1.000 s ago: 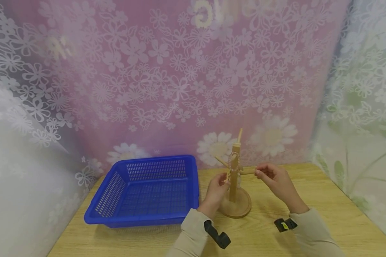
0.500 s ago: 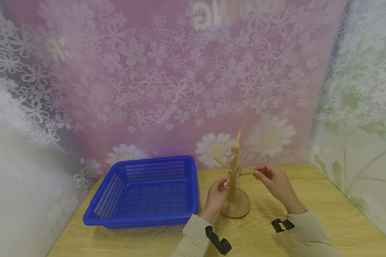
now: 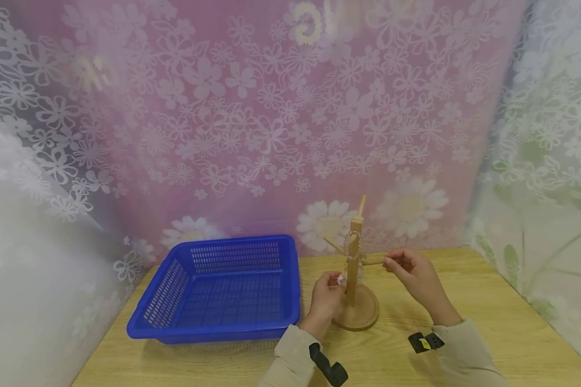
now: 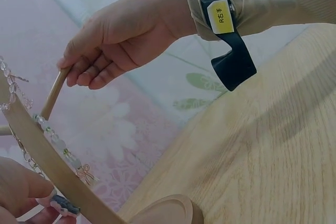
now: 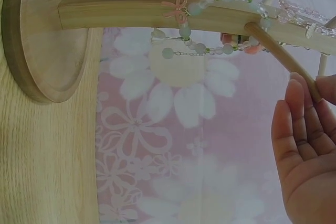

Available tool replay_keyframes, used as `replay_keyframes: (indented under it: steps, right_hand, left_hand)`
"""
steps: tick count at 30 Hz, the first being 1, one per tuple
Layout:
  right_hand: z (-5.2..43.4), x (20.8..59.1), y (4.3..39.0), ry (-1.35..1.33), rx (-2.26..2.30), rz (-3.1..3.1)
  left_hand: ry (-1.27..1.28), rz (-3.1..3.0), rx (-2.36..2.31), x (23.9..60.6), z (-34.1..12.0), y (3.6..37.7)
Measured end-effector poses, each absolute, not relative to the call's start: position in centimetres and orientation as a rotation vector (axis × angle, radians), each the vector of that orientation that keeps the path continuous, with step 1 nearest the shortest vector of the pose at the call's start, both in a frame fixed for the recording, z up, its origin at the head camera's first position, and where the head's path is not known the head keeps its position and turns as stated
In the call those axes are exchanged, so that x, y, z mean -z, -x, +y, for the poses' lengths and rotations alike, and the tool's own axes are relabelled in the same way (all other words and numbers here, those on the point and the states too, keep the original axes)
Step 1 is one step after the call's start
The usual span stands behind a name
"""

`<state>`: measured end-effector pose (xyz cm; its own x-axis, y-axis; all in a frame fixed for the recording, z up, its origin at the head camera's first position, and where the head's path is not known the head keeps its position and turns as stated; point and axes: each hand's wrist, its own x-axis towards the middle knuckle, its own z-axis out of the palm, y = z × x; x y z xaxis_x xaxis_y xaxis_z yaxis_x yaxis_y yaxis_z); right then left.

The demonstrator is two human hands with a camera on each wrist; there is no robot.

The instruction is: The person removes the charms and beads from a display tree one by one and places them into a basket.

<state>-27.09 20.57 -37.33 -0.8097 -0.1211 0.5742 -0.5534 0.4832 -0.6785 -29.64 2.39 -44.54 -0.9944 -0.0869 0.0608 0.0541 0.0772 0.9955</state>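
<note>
Right hand pinching a peg of the wooden stand. Left hand pinching the bead bracelet hanging there.

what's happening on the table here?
A person is working at a small wooden stand with pegs, which has beaded bracelets draped on it. The right hand pinches the end of a side peg, while the left hand holds the lower end of a bracelet beside the post. A blue basket sits to the left on the table; nothing shows inside it.
</note>
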Motion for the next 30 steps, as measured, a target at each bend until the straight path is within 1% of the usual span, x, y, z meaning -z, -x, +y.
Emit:
replay_keyframes:
  steps: [13,23,30]
  right_hand:
    - [20.4,37.4,27.1,-0.527,-1.321,-2.291]
    - [21.5,39.9,29.0,-0.502,-1.39,-2.294]
    - [21.6,40.1,29.0,-0.466,-1.426,-2.306]
  left_hand:
    - [-0.005,-2.16,2.059,43.2,2.1,29.6]
    - [0.026,-2.119,2.055,42.1,1.4,29.5]
    - [0.016,-2.136,2.072,41.3,0.7,29.4]
